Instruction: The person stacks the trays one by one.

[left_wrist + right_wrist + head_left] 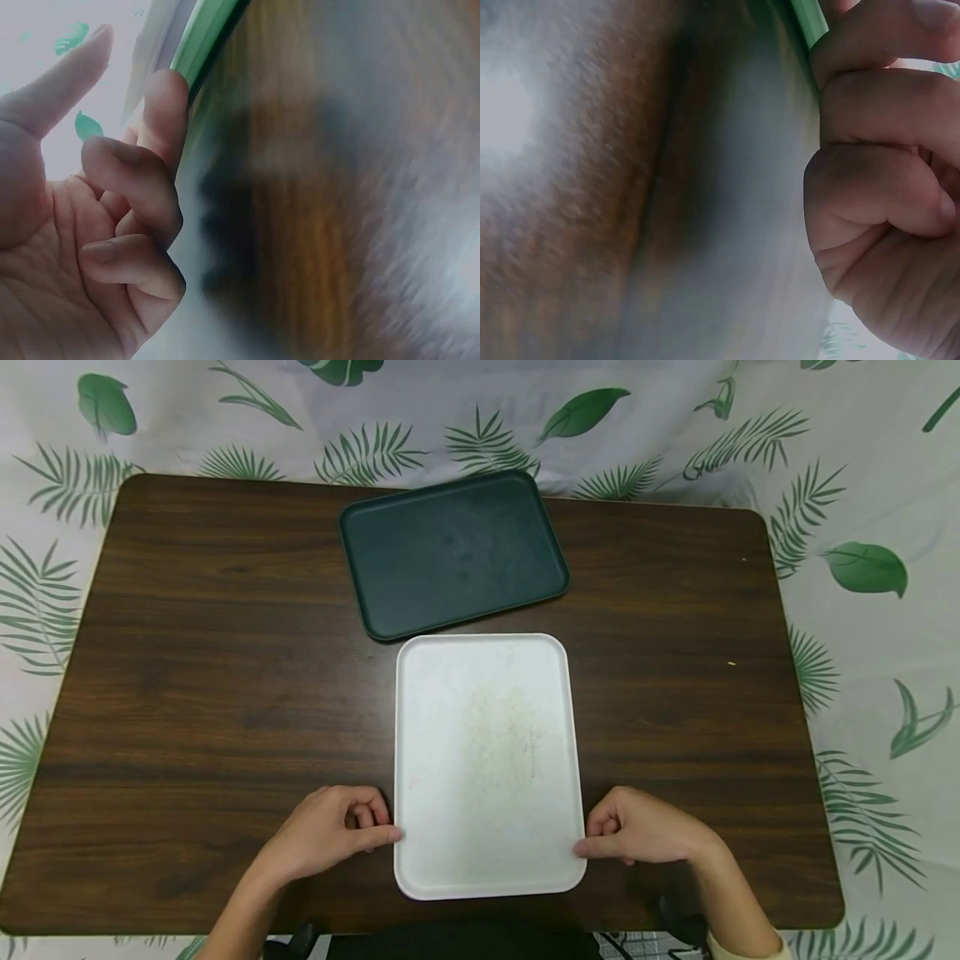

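Note:
A white rectangular tray (pixel 487 768) with rounded corners and faint yellowish stains lies lengthwise near the table's front edge. At its lower left side, my left hand (pixel 330 831) holds the rim, thumb tip on the edge and the other fingers bent beside it. On the opposite side my right hand (pixel 648 831) grips the rim likewise, with its thumb at the edge and its fingers curled. The left wrist view shows the bent fingers (pixel 135 187) close to the tabletop. In the right wrist view the curled fingers (pixel 877 180) appear, but the thumb is hidden.
A dark green tray (pixel 453 556) lies slightly askew at the table's back edge, just behind the white one. Both are on a dark wood-grain table (pixel 225 693). A white cloth with green leaf prints (pixel 862 652) surrounds the table. Two tiny pale specks lie at the right.

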A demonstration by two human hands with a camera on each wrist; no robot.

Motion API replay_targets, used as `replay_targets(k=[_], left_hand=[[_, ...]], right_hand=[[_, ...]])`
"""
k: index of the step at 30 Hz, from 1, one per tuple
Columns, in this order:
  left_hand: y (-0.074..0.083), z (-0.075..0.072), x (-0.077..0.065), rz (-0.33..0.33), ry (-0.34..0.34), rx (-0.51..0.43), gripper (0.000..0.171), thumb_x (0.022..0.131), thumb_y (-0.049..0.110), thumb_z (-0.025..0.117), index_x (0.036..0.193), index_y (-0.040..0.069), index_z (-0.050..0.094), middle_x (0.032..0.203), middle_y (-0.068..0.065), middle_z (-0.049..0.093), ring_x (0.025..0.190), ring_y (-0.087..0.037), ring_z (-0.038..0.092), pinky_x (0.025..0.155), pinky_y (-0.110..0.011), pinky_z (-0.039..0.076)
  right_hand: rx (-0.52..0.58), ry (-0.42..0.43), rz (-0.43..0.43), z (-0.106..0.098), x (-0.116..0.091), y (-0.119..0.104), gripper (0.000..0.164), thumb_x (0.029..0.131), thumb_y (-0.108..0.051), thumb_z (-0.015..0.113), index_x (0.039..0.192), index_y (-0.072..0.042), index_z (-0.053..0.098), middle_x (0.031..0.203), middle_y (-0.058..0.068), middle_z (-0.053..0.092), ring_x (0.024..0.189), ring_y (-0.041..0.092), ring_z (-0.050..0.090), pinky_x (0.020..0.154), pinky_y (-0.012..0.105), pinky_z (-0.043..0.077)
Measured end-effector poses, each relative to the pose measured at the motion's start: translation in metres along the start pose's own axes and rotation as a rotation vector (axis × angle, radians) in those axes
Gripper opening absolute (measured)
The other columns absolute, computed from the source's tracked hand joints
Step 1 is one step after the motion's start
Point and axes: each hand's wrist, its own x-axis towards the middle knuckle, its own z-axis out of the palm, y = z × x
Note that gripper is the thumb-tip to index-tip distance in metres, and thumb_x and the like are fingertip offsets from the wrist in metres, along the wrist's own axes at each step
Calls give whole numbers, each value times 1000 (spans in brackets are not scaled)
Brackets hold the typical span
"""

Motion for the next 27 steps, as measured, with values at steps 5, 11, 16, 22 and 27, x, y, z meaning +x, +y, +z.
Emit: replay_targets(k=[5, 11, 16, 22, 27], left_hand=[[-3, -9, -1, -21, 52, 16, 27, 85, 53, 71, 81, 27, 65, 64, 10, 60, 53, -9, 53, 49, -26, 40], [-5, -27, 0, -43, 165, 69, 30, 84, 54, 70, 84, 24, 66, 65, 9, 59, 55, -11, 53, 51, -27, 40], [-8, -46, 5, -24, 260, 110, 25, 89, 48, 68, 87, 23, 67, 67, 7, 62, 56, -13, 54, 51, -28, 41], [-9, -67, 13, -17, 332, 135, 26, 95, 43, 63, 89, 18, 67, 69, 2, 64, 58, -15, 53, 53, -29, 39], [-11, -89, 24, -19, 372, 140, 30, 96, 42, 61, 94, 13, 68, 73, -1, 66, 59, -17, 52, 54, -30, 39]], right_hand=[[-9, 51, 13, -8, -1, -2, 36, 90, -38, 70, 66, -11, 67, 48, -12, 45, 39, 2, 38, 38, 21, 29], [-34, 189, 26, -23, -2, -5, 36, 93, -39, 68, 71, -10, 66, 50, -8, 42, 42, 5, 35, 39, 24, 27], [-54, 340, 54, -39, 2, -11, 41, 95, -39, 65, 71, -6, 63, 51, -3, 44, 45, 9, 37, 45, 26, 33], [-66, 500, 77, -59, 12, -18, 39, 96, -36, 63, 74, -4, 63, 56, 3, 49, 50, 16, 42, 49, 30, 34], [-39, 566, 120, -75, 24, -23, 47, 98, -42, 59, 79, 1, 61, 61, 9, 52, 55, 21, 44, 54, 32, 36]])
